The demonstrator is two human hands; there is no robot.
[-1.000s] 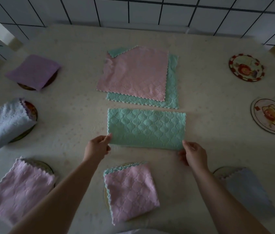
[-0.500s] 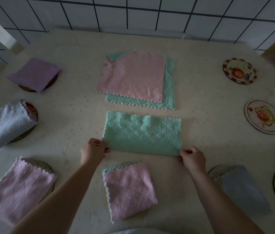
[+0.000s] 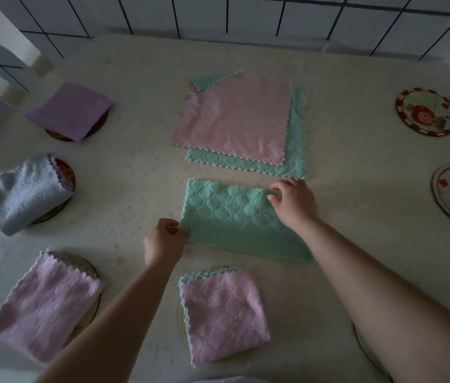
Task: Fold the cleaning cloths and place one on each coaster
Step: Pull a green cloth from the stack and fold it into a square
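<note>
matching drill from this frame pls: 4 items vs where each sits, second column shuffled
Items:
1. purple cloth
2. green cloth
3. flat pink cloth
4. left hand

Places:
A. under the right hand
B. far left, on a coaster
C. at the green cloth's near left corner
D. on top of an unfolded green one

Pairs: 1-B, 2-A, 3-D, 4-C

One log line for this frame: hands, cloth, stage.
stage: second fold | green cloth: folded once, flat | left hand: pinching left edge | right hand: on right end | bare coasters: right
</note>
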